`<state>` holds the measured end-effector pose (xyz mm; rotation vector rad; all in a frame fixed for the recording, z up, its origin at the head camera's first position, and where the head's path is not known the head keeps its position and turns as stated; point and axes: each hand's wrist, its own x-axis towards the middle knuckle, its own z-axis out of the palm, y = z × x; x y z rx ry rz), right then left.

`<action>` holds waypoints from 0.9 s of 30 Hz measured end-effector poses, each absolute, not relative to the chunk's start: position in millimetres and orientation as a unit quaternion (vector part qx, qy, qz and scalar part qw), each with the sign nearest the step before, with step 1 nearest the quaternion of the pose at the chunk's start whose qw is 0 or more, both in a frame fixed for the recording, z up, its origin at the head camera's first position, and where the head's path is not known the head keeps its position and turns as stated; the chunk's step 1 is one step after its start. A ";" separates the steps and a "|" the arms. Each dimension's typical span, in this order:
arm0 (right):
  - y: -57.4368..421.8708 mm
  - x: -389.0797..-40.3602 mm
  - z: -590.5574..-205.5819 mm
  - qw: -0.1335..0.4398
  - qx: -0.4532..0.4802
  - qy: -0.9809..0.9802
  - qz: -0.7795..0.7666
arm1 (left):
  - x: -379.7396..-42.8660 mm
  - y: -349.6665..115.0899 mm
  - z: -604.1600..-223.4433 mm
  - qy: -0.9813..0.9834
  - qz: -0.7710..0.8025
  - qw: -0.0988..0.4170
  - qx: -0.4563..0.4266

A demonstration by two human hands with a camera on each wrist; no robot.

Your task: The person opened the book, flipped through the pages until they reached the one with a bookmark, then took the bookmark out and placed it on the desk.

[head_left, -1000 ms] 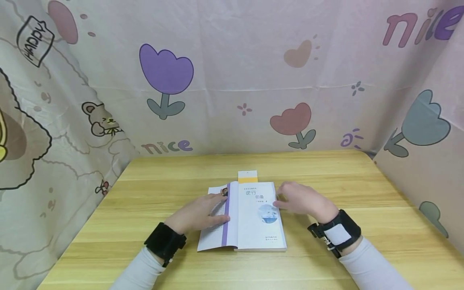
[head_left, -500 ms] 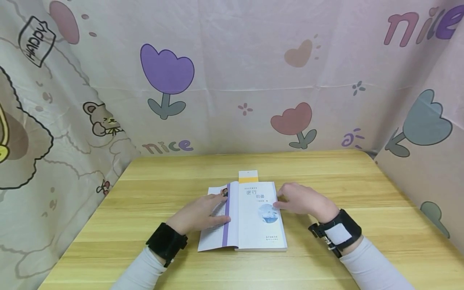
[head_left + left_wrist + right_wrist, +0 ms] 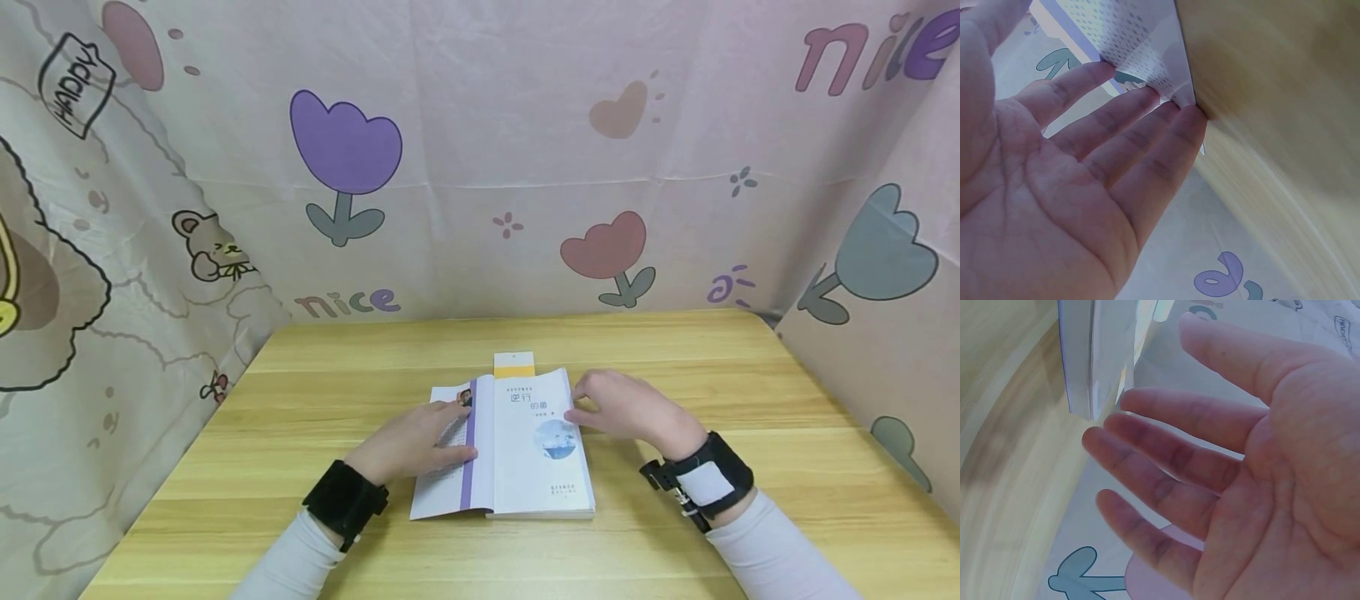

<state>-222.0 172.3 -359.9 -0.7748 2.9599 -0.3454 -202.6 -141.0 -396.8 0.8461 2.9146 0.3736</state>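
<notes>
An open book (image 3: 528, 467) lies on the table, its title page with Chinese characters and a round blue picture facing up. My left hand (image 3: 408, 442) rests with extended fingers on the turned-back cover flap (image 3: 448, 492), which has a purple stripe. In the left wrist view, the fingertips of the left hand (image 3: 1079, 169) press against the printed flap. My right hand (image 3: 630, 408) is at the book's right edge, where the upper corner of the title page is slightly raised. In the right wrist view, thumb and fingers of the right hand (image 3: 1260, 462) are spread apart, the index fingertip at the page edge (image 3: 1125, 375).
A white and yellow card-like strip (image 3: 513, 364) sticks out beyond the book's top edge. The wooden table (image 3: 360, 358) ends against a patterned cloth (image 3: 465, 150) at the back and sides. Both wrists wear black straps (image 3: 345, 504).
The title page's upper right corner has lifted a little, and my right hand has shifted slightly upward with it. My left hand stays in place on the flap.
</notes>
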 end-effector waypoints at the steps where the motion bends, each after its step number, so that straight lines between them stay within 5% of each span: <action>1: 172.3 -221.9 -359.5 0.025 -0.252 0.961 -0.111 | -202.6 -140.9 -396.6 0.953 0.121 0.041 0.276; 27: 167.3 -225.5 -368.0 -0.059 -0.219 0.959 -0.170 | -202.2 -140.7 -398.0 0.953 0.120 0.035 0.277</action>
